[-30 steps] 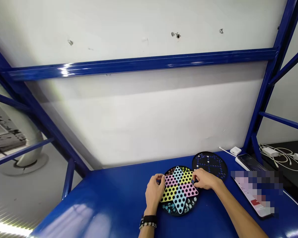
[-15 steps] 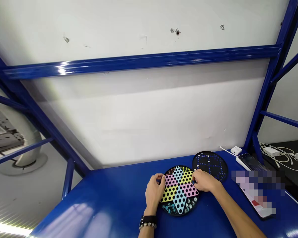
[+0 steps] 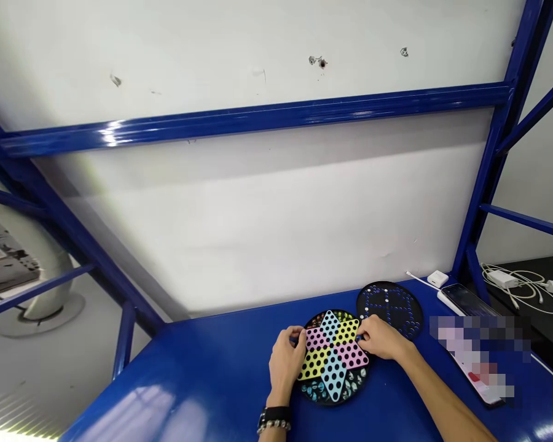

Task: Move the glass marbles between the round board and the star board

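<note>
A round Chinese checkers board point(image 3: 334, 368) lies on the blue table, its star in pink, yellow and light blue dotted with black holes. Coloured marbles point(image 3: 311, 388) show in the black pockets around the star. My left hand point(image 3: 286, 361) is closed at the board's left rim, thumb and forefinger by the pink point. On the opposite side, my right hand point(image 3: 383, 339) pinches the upper right edge by a yellow point. Small dark blue spots show between the fingers of each hand; what they are, I cannot make out.
Behind my right hand lies a black round perforated plate point(image 3: 396, 307). A dark phone point(image 3: 467, 299), a white charger point(image 3: 437, 279) and a partly blurred phone point(image 3: 477, 380) are on the right. Blue frame bars point(image 3: 258, 116) and a white wall point(image 3: 281, 227) stand behind.
The view has shifted slightly. Both hands stay at the board's edges with almost the same grip; the board has not visibly moved on the table.
</note>
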`<move>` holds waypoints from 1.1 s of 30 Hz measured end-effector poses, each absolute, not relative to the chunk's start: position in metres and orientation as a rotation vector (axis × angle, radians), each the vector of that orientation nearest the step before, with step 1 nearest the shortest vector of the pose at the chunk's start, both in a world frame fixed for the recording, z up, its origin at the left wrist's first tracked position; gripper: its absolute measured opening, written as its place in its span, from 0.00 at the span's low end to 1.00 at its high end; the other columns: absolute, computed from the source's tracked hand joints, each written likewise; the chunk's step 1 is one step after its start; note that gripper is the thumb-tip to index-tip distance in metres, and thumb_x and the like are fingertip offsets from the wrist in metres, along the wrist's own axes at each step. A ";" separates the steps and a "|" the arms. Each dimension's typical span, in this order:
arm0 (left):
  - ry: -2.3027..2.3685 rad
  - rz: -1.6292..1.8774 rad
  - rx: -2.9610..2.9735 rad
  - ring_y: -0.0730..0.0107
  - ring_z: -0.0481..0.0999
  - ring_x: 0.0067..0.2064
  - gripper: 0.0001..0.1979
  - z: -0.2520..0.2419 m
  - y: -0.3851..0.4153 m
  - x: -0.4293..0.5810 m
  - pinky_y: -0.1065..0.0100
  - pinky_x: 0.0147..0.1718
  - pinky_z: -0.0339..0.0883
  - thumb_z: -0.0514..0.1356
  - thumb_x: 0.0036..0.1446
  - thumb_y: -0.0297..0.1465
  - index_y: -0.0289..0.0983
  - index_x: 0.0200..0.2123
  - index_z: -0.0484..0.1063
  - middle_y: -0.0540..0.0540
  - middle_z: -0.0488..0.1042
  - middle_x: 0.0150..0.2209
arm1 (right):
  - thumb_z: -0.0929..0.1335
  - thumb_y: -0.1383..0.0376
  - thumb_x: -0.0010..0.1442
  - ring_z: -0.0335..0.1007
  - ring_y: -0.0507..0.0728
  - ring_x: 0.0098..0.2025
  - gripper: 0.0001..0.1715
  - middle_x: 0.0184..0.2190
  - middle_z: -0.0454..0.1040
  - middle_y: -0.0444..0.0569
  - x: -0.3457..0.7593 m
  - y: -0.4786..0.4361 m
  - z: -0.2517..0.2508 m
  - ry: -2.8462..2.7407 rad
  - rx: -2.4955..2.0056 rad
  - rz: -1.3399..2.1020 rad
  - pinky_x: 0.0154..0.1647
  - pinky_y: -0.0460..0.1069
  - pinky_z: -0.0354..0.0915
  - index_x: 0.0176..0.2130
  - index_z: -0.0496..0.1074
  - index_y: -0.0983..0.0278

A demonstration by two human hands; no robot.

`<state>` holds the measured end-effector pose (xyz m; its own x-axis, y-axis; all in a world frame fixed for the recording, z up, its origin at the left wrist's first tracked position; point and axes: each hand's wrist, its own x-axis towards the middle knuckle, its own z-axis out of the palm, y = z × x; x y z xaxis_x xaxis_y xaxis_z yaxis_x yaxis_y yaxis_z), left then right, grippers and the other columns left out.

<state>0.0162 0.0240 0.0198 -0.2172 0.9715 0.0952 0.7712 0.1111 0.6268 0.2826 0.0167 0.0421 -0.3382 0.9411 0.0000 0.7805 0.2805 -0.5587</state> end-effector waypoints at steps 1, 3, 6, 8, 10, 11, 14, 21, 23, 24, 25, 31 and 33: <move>2.054 0.819 1.700 0.61 0.76 0.39 0.18 0.019 0.024 0.015 0.68 0.31 0.67 0.51 0.60 0.46 0.43 0.39 0.75 0.46 0.78 0.41 | 0.65 0.70 0.52 0.50 0.49 0.22 0.16 0.16 0.57 0.40 0.287 0.019 0.043 -2.183 -1.525 0.676 0.24 0.47 0.47 0.16 0.59 0.63; 2.053 0.828 1.696 0.61 0.76 0.39 0.18 0.018 0.025 0.014 0.67 0.31 0.67 0.51 0.60 0.46 0.43 0.39 0.75 0.46 0.78 0.41 | 0.65 0.65 0.56 0.53 0.49 0.23 0.17 0.17 0.60 0.40 0.301 0.023 0.044 -2.076 -1.517 0.625 0.26 0.46 0.50 0.18 0.61 0.63; 2.045 0.841 1.700 0.61 0.77 0.38 0.19 0.018 0.025 0.015 0.67 0.31 0.67 0.51 0.59 0.46 0.43 0.39 0.75 0.45 0.78 0.41 | 0.65 0.62 0.59 0.60 0.51 0.24 0.15 0.20 0.67 0.43 0.328 0.028 0.041 -1.933 -1.728 0.540 0.28 0.46 0.52 0.22 0.68 0.63; 2.040 0.832 1.690 0.61 0.77 0.38 0.19 0.020 0.024 0.016 0.67 0.30 0.67 0.51 0.60 0.46 0.42 0.39 0.76 0.45 0.78 0.41 | 0.66 0.62 0.58 0.67 0.54 0.30 0.09 0.26 0.72 0.46 0.343 0.030 0.036 -1.870 -1.874 0.518 0.30 0.46 0.55 0.30 0.74 0.62; 2.041 0.819 1.679 0.61 0.77 0.38 0.19 0.022 0.024 0.017 0.67 0.30 0.67 0.51 0.60 0.46 0.42 0.40 0.75 0.45 0.78 0.41 | 0.67 0.62 0.57 0.71 0.56 0.38 0.12 0.34 0.75 0.49 0.350 0.031 0.032 -1.828 -1.915 0.500 0.35 0.47 0.59 0.41 0.76 0.62; 2.043 0.815 1.676 0.61 0.77 0.38 0.18 0.022 0.024 0.017 0.67 0.30 0.67 0.51 0.60 0.46 0.42 0.39 0.75 0.45 0.78 0.41 | 0.67 0.61 0.58 0.72 0.57 0.41 0.16 0.38 0.75 0.49 0.349 0.031 0.030 -1.818 -1.895 0.492 0.37 0.47 0.60 0.46 0.75 0.62; 2.041 0.820 1.682 0.61 0.77 0.38 0.18 0.023 0.023 0.017 0.68 0.29 0.66 0.51 0.60 0.45 0.42 0.39 0.75 0.44 0.78 0.41 | 0.66 0.60 0.59 0.71 0.56 0.40 0.16 0.38 0.74 0.49 0.332 0.027 0.031 -1.884 -1.741 0.547 0.39 0.47 0.62 0.45 0.74 0.62; 2.038 0.811 1.694 0.61 0.77 0.40 0.18 0.024 0.022 0.018 0.68 0.30 0.67 0.50 0.60 0.45 0.42 0.40 0.75 0.45 0.78 0.42 | 0.68 0.65 0.54 0.71 0.55 0.38 0.07 0.38 0.74 0.49 0.282 0.009 0.037 -2.095 -1.752 0.615 0.37 0.47 0.59 0.35 0.74 0.63; 2.041 0.811 1.694 0.61 0.77 0.40 0.18 0.023 0.022 0.018 0.68 0.31 0.67 0.50 0.60 0.45 0.43 0.40 0.75 0.45 0.78 0.42 | 0.67 0.65 0.55 0.71 0.56 0.39 0.09 0.40 0.75 0.51 0.280 0.006 0.039 -2.107 -1.808 0.622 0.37 0.47 0.59 0.38 0.74 0.64; 2.043 0.814 1.697 0.61 0.77 0.40 0.18 0.023 0.022 0.018 0.68 0.31 0.67 0.51 0.60 0.45 0.43 0.40 0.75 0.45 0.78 0.42 | 0.67 0.64 0.55 0.71 0.56 0.40 0.10 0.40 0.75 0.52 0.281 0.005 0.041 -2.114 -1.825 0.642 0.37 0.47 0.59 0.39 0.74 0.64; 2.044 0.819 1.701 0.61 0.77 0.40 0.18 0.023 0.022 0.018 0.68 0.31 0.67 0.51 0.60 0.45 0.43 0.40 0.75 0.45 0.78 0.42 | 0.67 0.64 0.55 0.71 0.57 0.39 0.11 0.40 0.75 0.52 0.283 0.005 0.042 -2.117 -1.837 0.668 0.36 0.47 0.59 0.39 0.74 0.63; 2.033 0.822 1.714 0.63 0.77 0.38 0.18 0.022 0.022 0.018 0.68 0.31 0.67 0.51 0.60 0.45 0.42 0.40 0.75 0.46 0.79 0.41 | 0.68 0.66 0.50 0.70 0.55 0.35 0.10 0.38 0.74 0.50 0.287 0.004 0.046 -2.088 -1.892 0.755 0.31 0.45 0.56 0.36 0.72 0.62; 2.034 0.819 1.711 0.62 0.77 0.39 0.18 0.022 0.022 0.017 0.68 0.31 0.67 0.51 0.60 0.45 0.42 0.40 0.75 0.46 0.79 0.41 | 0.68 0.67 0.51 0.69 0.54 0.34 0.05 0.36 0.74 0.49 0.285 0.004 0.047 -2.100 -1.888 0.770 0.30 0.45 0.56 0.32 0.72 0.63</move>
